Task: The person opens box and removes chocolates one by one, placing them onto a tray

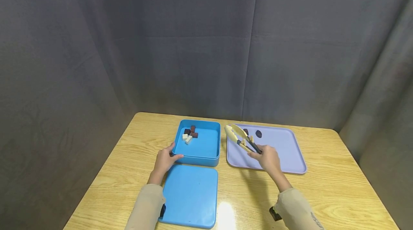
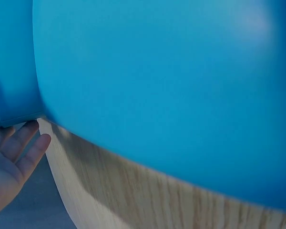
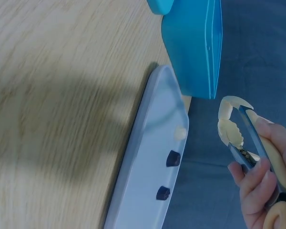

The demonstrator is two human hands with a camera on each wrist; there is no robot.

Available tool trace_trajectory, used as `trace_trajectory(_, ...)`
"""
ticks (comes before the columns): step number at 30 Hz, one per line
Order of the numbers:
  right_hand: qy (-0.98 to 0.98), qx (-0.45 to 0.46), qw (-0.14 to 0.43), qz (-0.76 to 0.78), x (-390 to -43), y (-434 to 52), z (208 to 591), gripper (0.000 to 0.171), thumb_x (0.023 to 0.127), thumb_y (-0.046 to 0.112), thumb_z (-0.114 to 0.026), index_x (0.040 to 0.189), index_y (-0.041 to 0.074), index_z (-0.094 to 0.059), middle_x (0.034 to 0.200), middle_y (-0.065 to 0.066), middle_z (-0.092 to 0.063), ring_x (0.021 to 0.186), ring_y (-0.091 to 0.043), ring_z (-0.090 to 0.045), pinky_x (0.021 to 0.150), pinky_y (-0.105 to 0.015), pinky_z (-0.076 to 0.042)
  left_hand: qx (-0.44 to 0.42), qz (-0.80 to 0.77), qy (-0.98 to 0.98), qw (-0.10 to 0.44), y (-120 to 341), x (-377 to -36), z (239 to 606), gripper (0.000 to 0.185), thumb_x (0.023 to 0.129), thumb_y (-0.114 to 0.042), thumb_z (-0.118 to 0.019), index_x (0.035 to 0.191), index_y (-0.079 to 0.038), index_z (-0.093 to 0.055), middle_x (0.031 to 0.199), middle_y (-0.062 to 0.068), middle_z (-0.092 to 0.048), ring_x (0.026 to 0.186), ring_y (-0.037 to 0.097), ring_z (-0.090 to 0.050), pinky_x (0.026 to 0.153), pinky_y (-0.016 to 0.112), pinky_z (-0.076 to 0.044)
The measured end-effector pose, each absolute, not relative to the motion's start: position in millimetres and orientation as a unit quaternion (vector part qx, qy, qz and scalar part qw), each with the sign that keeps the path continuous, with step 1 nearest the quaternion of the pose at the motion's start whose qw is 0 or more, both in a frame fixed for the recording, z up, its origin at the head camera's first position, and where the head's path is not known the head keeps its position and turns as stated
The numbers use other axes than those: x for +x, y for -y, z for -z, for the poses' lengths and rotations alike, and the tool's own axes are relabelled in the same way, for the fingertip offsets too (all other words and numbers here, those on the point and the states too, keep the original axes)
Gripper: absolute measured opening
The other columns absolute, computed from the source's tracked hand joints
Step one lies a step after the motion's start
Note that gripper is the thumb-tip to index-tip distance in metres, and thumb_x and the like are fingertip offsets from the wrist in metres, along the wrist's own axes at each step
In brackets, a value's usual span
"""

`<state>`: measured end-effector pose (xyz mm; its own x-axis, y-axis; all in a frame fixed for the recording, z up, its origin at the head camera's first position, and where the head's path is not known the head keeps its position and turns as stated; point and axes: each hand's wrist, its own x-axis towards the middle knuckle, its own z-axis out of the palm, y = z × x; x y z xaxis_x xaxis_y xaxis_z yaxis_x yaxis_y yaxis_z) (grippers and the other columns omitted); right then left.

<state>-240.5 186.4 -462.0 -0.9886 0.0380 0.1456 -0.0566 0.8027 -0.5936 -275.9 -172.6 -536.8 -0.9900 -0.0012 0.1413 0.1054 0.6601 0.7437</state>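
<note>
My left hand (image 1: 165, 159) rests against the near-left corner of an open blue box (image 1: 206, 156), thumb along its front wall. Its fingers (image 2: 20, 145) lie straight beside the box wall (image 2: 14, 71). Several small dark and white blocks (image 1: 190, 134) sit in the box's far-left corner. My right hand (image 1: 266, 156) grips cream tongs (image 1: 238, 135) over the left part of a lavender tray (image 1: 284, 151). I see nothing between the tong tips (image 3: 232, 125). On the tray lie two dark pieces (image 3: 173, 158) (image 3: 163, 193) and one cream piece (image 3: 180, 133).
A blue lid (image 1: 190, 196) lies flat on the wooden table (image 1: 338, 187), just in front of the box. Grey curtains close off the table on the back and both sides. The table's edge runs just behind box and tray.
</note>
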Motion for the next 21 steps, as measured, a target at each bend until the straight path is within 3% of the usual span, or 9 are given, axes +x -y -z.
trace_trajectory(5,0.95,-0.008,0.068,-0.303,-238.7,-195.2,465.5,0.051,0.073,0.028,-0.072,0.11,-0.006,-0.061,0.097,-0.025,-0.062,0.06,-0.021,-0.047,0.044,-0.029,-0.034,-0.03,0.411,0.909,0.066,173.0,-275.3,535.4,0.069,0.075,-0.022,-0.073,0.129,0.006,-0.041,0.128,0.022,-0.042,0.117,0.034,-0.04,0.09,0.045,-0.039)
trace_trajectory(9,0.952,-0.018,0.062,-0.301,-236.8,-200.1,468.3,0.052,0.074,0.03,-0.072,0.11,-0.005,-0.061,0.101,-0.026,-0.06,0.063,-0.023,-0.05,0.046,-0.031,-0.037,-0.027,0.412,0.908,0.065,173.2,-275.1,534.8,0.069,0.075,-0.023,-0.073,0.129,0.006,-0.041,0.128,0.022,-0.042,0.118,0.034,-0.04,0.09,0.045,-0.039)
trace_trajectory(21,0.956,-0.02,0.053,-0.289,-235.5,-208.4,478.2,0.043,0.074,0.024,-0.072,0.104,-0.006,-0.064,0.078,-0.015,-0.063,0.056,-0.02,-0.046,0.044,-0.029,-0.035,-0.031,0.415,0.907,0.065,173.0,-275.1,536.0,0.069,0.075,-0.022,-0.072,0.129,0.006,-0.04,0.128,0.022,-0.042,0.118,0.034,-0.04,0.091,0.045,-0.039)
